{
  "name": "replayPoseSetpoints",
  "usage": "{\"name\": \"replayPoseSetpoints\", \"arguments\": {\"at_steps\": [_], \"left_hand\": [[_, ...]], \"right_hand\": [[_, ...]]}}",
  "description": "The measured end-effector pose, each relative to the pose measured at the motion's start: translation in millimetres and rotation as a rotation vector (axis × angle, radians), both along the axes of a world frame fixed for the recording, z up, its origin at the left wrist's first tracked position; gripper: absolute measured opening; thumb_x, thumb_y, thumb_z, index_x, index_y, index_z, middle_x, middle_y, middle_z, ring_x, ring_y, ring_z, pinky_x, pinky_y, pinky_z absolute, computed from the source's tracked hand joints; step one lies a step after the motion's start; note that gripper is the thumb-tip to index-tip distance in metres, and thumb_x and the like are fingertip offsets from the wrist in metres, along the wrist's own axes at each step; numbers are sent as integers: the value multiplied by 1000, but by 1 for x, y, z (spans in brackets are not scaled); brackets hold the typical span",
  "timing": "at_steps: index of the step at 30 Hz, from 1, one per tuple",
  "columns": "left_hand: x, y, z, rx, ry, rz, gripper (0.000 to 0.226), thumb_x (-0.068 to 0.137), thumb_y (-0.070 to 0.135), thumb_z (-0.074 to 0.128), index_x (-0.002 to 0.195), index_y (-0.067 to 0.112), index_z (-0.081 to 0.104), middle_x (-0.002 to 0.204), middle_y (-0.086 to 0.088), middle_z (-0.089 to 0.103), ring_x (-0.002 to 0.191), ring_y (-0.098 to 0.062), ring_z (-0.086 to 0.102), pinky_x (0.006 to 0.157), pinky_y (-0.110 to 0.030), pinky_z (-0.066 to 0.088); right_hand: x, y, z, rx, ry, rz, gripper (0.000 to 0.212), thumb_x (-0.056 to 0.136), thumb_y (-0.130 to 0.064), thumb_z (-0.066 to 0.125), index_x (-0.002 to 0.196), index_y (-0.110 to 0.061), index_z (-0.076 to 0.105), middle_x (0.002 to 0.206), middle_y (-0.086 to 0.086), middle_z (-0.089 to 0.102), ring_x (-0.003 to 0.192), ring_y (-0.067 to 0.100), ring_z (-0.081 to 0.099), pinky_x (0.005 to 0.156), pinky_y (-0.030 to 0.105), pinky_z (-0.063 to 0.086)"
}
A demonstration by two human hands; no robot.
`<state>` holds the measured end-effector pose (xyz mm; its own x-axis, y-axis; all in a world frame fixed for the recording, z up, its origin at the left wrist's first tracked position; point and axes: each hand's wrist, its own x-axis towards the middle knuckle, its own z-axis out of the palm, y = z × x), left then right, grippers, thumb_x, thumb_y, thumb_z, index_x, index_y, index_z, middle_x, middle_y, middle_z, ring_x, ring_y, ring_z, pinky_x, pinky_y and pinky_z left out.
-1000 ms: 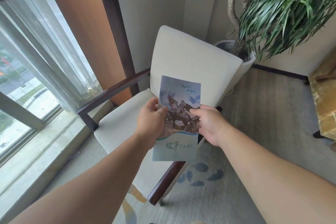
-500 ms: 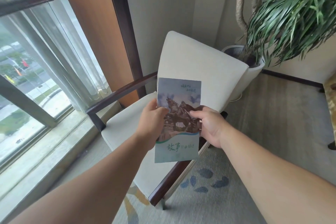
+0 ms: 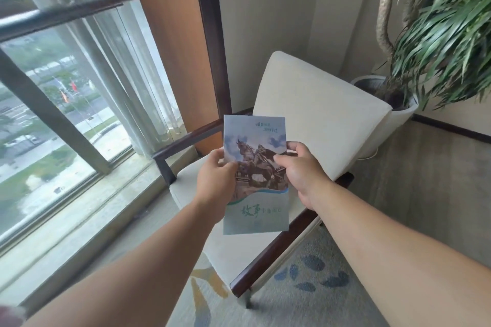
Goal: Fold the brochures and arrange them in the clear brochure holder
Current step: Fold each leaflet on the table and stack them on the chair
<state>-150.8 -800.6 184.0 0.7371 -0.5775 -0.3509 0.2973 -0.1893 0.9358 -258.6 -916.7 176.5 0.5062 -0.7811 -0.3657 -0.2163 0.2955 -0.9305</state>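
Head view shows upright brochure (image 3: 255,175) (horseman cover).

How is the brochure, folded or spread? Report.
Folded, apparently: the brochure shows a single narrow cover panel, pinched between the left hand and right hand.

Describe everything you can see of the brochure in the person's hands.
The brochure is a tall, rectangular paper leaflet, held upright with its cover facing the camera, in front of a cream chair. The cover shows a dark statue of a horse and rider against blue sky with clouds, small text at the top right, and a pale lower band with green characters. It looks flat and smooth. The left hand holds its left edge and the right hand pinches its right edge.
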Motion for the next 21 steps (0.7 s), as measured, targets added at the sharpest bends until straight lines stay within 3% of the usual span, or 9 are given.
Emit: {"name": "replayPoseSetpoints", "arguments": {"at_steps": [2,3,6,8,12,16,18,21], "left_hand": [[10,14,4,-35,24,28,20,94,5,54,109,17,60,98,-12,75,78,-33,75,67,-50,61],[16,22,6,-50,30,38,21,93,3,54,110,15,59,98,-14,74,79,-34,74,69,-52,61],[36,51,9,-39,-12,75,22,91,4,54,108,17,61,97,-12,75,79,-33,74,72,-52,60],[53,76,10,-17,-48,133,25,90,4,52,108,17,63,97,-12,74,80,-31,74,74,-52,60],[95,149,7,-22,-32,237,25,91,4,53,108,18,64,94,-11,75,77,-31,74,70,-50,61],[147,243,-2,-135,27,333,22,92,1,53,102,16,64,85,-11,76,72,-33,74,54,-39,59],[173,293,-13,-111,2,365,23,91,1,52,100,18,65,80,-7,76,69,-30,74,53,-37,58],[211,367,-29,7,-83,431,20,91,11,54,96,26,67,79,0,75,68,-22,74,56,-35,59]], "right_hand": [[14,10,0,53,17,55,55,86,-27,63,138,-21,45,131,9,58,115,30,61,103,52,46],[22,15,-1,86,8,93,55,87,-28,62,139,-17,46,134,10,58,119,30,58,106,52,43],[51,36,1,73,4,155,14,93,-15,55,102,-15,66,106,11,72,98,28,69,90,46,55],[77,58,3,35,25,183,15,94,-10,53,86,-17,64,93,9,74,83,27,71,78,41,57],[136,123,3,-28,46,323,12,93,-14,55,103,-18,62,104,8,73,93,28,71,89,48,56],[199,210,0,101,30,438,36,91,-29,59,123,-15,55,112,8,72,100,29,70,98,51,50],[230,258,-8,175,34,495,34,93,-27,57,123,-9,61,113,12,72,105,34,67,101,52,47],[274,336,-17,208,5,513,22,94,-13,58,113,-5,66,102,17,74,97,38,70,88,55,55]]}}
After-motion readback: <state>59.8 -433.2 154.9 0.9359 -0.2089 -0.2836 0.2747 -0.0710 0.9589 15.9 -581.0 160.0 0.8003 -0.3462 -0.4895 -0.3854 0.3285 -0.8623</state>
